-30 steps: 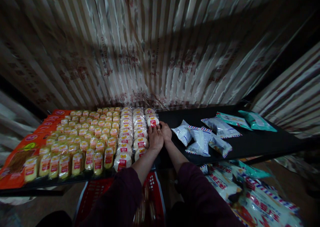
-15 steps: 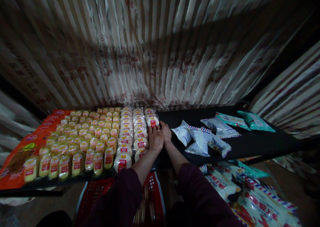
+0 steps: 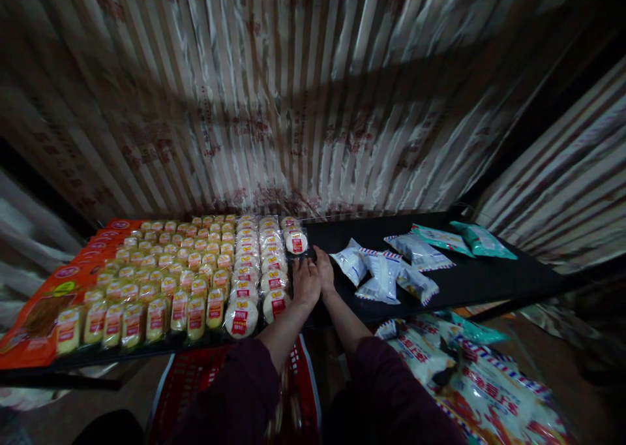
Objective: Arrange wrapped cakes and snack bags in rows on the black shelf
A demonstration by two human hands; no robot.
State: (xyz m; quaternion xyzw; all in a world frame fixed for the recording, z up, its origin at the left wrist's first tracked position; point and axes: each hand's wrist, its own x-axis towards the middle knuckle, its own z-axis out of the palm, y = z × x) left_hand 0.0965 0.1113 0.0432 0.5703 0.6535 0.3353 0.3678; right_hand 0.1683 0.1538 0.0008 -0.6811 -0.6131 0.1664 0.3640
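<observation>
My left hand (image 3: 307,283) lies on the black shelf (image 3: 337,233), its fingers stretched forward and nothing visible in it. Its fingertips are just in front of a clear-wrapped round white cracker pack (image 3: 296,241) with a red label, and a small gap shows between them. Right beside it, touching along the side, my right hand (image 3: 325,272) also has its fingers extended and seems to hold nothing. Left of my hands run two rows of the same round white packs (image 3: 242,318). Further left stand several rows of small yellow wrapped cakes (image 3: 157,318).
Orange bags (image 3: 36,321) line the shelf's left end. Silver-blue puffed bags (image 3: 381,275) and teal bags (image 3: 482,239) lie to the right. Below are a red basket (image 3: 310,393) and large white snack bags (image 3: 493,386). A striped curtain (image 3: 293,106) hangs behind.
Both hands have drawn back slightly toward me. My left fingers have come off the front of the round white pack, which now shows fully. The camera view has shifted a little.
</observation>
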